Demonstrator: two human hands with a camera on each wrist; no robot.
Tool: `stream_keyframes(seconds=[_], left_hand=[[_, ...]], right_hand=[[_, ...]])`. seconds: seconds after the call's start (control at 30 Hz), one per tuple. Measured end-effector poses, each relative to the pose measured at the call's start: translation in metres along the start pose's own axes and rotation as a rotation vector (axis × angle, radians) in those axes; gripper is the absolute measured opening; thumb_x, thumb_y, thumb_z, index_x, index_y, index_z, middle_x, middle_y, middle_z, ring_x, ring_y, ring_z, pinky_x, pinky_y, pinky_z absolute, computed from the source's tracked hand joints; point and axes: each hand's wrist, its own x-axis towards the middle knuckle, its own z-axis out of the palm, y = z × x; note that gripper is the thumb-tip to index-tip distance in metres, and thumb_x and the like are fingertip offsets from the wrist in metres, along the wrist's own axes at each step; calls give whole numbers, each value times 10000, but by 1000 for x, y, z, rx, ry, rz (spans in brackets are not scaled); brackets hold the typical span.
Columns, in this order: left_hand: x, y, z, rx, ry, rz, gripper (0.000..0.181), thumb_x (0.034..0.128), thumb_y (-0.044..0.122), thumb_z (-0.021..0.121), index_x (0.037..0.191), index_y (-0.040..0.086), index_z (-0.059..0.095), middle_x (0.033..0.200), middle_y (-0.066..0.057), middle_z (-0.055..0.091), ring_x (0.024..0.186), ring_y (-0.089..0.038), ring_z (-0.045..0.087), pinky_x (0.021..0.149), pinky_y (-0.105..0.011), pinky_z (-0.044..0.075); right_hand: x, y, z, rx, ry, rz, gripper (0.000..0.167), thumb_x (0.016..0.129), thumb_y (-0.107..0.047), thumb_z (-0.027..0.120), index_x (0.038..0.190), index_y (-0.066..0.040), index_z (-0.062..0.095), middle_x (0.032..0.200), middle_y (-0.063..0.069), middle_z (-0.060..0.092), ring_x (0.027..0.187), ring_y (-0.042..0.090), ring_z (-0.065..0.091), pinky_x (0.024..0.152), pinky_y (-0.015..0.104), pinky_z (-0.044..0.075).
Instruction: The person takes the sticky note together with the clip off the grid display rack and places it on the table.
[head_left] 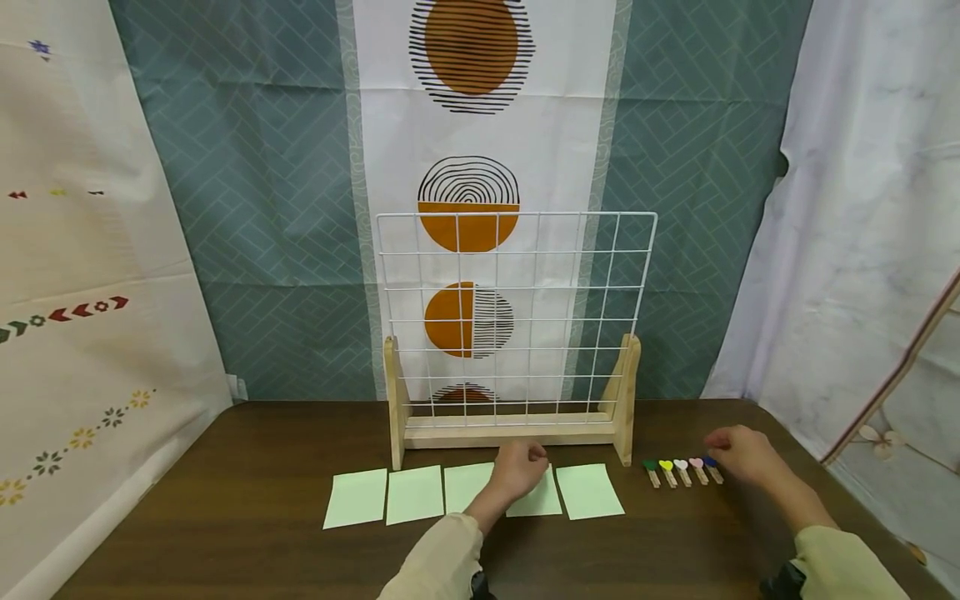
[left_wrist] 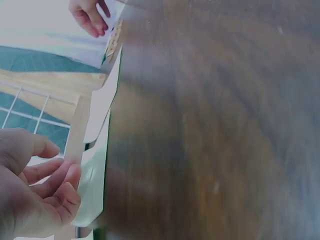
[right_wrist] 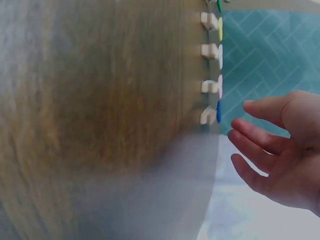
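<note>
Several pale green paper sheets lie in a row on the brown table. My left hand hovers over the sheets right of the middle, its fingers loosely curled and holding nothing. To the right of the paper stands a row of small wooden clothespins with heart tops: green, yellow, white, pink and blue. Nearest to the blue-topped clothespin is my right hand. In the right wrist view its thumb and fingers are apart, with a gap between them and the blue clothespin.
Behind the sheets stands a white wire grid in a wooden stand. Teal and white cloth hangs beyond the table. Patterned curtains close in the left and right sides.
</note>
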Motion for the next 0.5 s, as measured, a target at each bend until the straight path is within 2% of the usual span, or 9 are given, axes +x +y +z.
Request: stream_keyframes(seconds=[0.13,0.2,0.3,0.43,0.5], left_hand=[[-1,-5,-11,16,19,-27,242,867,13,571,1074,-98,628,959,-164,655,899,-341,615,746,-437,498],[-1,-8,-17,35,20,-23,268,878,14,563,1115,-103,608,1012,-202,639,922,-365,603,761,-477,486],[-3,-11,-26,86,23,22,295,884,10,564,1147,-117,598,1072,-253,622,956,-388,602,772,-500,485],[-4,-13,-41,155,18,77,334,889,26,570,1185,-127,583,1097,-286,602,862,-352,599,667,-425,482],[-5,-14,-49,211,25,112,347,892,48,582,1195,-120,583,1118,-288,595,880,-353,597,674,-421,487]], right_hand=[[2,-12,-1,23,13,5,162,852,-7,633,944,122,664,862,206,679,801,380,648,705,493,512],[2,-18,-1,34,17,8,174,862,-20,627,952,124,664,866,202,679,797,373,647,704,495,512],[2,-25,1,41,23,4,184,869,-32,620,960,121,665,876,195,680,806,371,645,715,507,508],[2,-36,2,48,30,-9,195,884,-36,610,985,123,660,906,207,679,824,377,645,732,526,500],[2,-42,2,50,34,-14,207,893,-40,610,1009,125,653,933,222,676,838,384,646,735,529,499]])
